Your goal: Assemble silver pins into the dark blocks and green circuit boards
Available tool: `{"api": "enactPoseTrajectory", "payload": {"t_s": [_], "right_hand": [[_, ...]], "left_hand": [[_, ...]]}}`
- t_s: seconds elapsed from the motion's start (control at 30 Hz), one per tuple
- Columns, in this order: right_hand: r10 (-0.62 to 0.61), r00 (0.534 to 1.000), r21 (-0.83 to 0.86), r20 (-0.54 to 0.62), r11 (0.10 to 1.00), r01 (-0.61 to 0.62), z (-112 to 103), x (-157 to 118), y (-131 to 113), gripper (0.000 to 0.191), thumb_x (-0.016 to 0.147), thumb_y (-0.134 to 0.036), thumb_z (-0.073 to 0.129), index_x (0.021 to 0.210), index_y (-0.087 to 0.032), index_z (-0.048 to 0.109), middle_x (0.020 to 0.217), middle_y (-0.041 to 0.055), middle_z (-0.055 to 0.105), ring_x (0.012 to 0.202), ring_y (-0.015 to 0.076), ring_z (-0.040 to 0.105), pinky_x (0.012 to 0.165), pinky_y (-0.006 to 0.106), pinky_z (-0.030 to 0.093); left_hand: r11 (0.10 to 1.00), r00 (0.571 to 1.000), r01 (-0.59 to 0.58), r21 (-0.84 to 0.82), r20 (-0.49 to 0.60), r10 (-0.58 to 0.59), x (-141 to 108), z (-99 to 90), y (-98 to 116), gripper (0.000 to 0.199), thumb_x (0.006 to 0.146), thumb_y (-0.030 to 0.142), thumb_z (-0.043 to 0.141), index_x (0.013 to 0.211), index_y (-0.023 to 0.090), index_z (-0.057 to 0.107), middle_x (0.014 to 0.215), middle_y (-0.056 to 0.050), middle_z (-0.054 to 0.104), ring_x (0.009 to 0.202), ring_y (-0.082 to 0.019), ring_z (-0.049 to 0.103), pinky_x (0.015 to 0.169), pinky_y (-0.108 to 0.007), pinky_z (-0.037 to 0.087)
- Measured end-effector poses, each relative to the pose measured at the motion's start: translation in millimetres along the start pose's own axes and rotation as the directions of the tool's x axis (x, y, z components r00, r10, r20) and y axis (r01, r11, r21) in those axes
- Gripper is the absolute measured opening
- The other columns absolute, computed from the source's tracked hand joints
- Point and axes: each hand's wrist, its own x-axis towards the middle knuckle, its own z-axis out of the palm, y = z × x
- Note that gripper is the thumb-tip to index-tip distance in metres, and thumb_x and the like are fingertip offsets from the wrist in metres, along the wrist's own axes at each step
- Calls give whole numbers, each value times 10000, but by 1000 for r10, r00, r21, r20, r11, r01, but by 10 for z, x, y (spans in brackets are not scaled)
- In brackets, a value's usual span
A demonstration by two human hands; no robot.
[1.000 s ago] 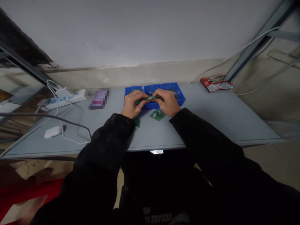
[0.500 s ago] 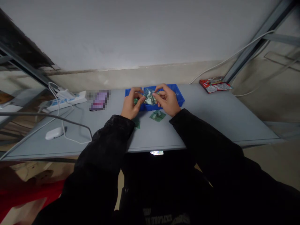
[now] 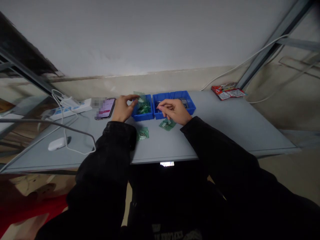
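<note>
My left hand [image 3: 123, 108] hovers at the left wall of a blue divided tray [image 3: 143, 116], its fingertips close to a green-tinted plastic bag [image 3: 142, 105] lying in the left bin. My right hand [image 3: 175, 111] is over the middle bin, with its finger and thumb pinched on a thin metal part [image 3: 159, 105]. Dark metal pieces [image 3: 184, 102] lie in the right bin. Two more green bags rest on the table in front of the tray, one [image 3: 142, 134] near my left wrist and one [image 3: 167, 124] under my right hand.
A grey table [image 3: 225, 133] carries everything. A phone [image 3: 107, 108] lies left of the tray, beyond it a white power strip [image 3: 72, 108] with cables and a white mouse [image 3: 57, 144]. A red packet [image 3: 228, 91] sits at the far right corner.
My hands have come apart. The bag they held together now lies in the left bin, my left hand has moved left, and my right hand has dropped over the middle bin.
</note>
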Motion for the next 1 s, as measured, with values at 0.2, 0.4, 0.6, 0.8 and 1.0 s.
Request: {"api": "enactPoseTrajectory", "payload": {"t_s": [0.2, 0.4, 0.6, 0.8, 1.0], "right_hand": [[130, 926, -138, 355, 987, -85, -35, -38, -99, 222, 940, -341, 665, 969, -127, 719, 574, -34, 579, 484, 90, 497, 540, 233, 395], [165, 900, -655, 403, 739, 158, 1, -97, -76, 283, 877, -365, 783, 1089, -183, 733, 637, -26, 609, 632, 133, 537, 667, 265, 327], [219, 872, -695, 438, 698, 174, 104, -149, -56, 270, 895, -413, 751, 1068, -212, 702, 763, -1, 645, 684, 143, 516, 650, 270, 260], [133, 862, -517, 490, 840, 165, 118, -154, -2, 154, 800, -101, 665, 930, -180, 643, 668, -57, 553, 626, 96, 484, 641, 241, 303], [63, 857, -455, 512, 866, 208, 127, -161, 14, 222, 726, -47, 621, 904, -177, 598, 619, -82, 516, 577, 90, 483, 618, 235, 321]], "left_hand": [[976, 988, -79, 202, 145, 50, -18, -17, 48, 410, 1018, 478, 499, 1289, 260, 717, 1538, -79, 518, 1418, -304, 444, 1219, -522, 303], [956, 924, -153, 251, 380, 48, -8, 44, 148, 478, 1060, 408, 419, 1492, 240, 536, 1605, -107, 463, 1477, -311, 414, 1238, -601, 188], [956, 895, -132, 263, 445, 1, 16, 141, 52, 475, 1059, 459, 369, 1444, 285, 586, 1557, -88, 533, 1466, -322, 440, 1213, -623, 191], [960, 897, -133, 247, 441, 11, 41, 173, 25, 457, 1047, 460, 374, 1378, 312, 652, 1501, -67, 594, 1436, -329, 480, 1194, -642, 195], [965, 921, -120, 234, 390, 20, 8, 199, 42, 430, 1041, 445, 390, 1305, 310, 702, 1453, -58, 636, 1400, -342, 510, 1178, -676, 197]]}}
